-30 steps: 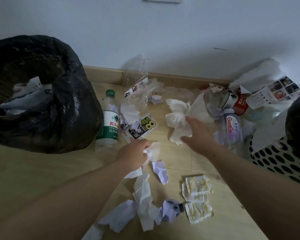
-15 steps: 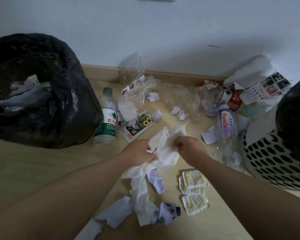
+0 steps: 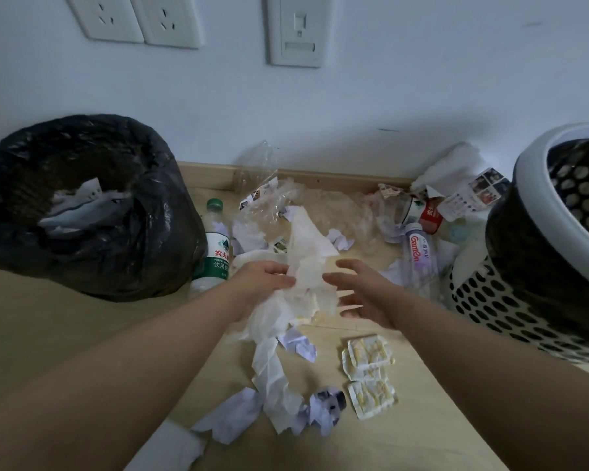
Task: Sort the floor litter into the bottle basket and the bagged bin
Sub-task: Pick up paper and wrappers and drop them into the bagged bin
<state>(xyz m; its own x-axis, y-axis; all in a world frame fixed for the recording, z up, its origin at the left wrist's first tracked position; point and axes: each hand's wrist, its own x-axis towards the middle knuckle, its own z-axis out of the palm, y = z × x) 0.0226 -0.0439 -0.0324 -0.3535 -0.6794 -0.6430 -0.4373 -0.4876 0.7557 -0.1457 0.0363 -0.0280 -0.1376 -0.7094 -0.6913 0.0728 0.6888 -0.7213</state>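
My left hand (image 3: 262, 283) grips a bunch of crumpled white tissue paper (image 3: 306, 263), which stands up between my hands and trails down to the floor. My right hand (image 3: 357, 290) is just right of the bunch with its fingers spread, holding nothing. The black-bagged bin (image 3: 82, 205) stands at the left with white paper inside. The white perforated basket (image 3: 510, 300) stands at the right. A green-capped water bottle (image 3: 215, 249) lies beside the bin. A pink-labelled bottle (image 3: 419, 256) lies near the basket.
Paper scraps (image 3: 238, 413), a small crumpled printed wrapper (image 3: 327, 406) and yellow-printed sachets (image 3: 368, 372) lie on the wooden floor in front. Clear plastic film (image 3: 327, 212), a red-labelled bottle (image 3: 422, 212) and printed leaflets (image 3: 473, 195) pile against the baseboard. Wall sockets (image 3: 133, 18) are above.
My left hand has gathered the tissue and lifted it higher. My right hand has let go and opened. The camera has tilted up, showing the wall sockets.
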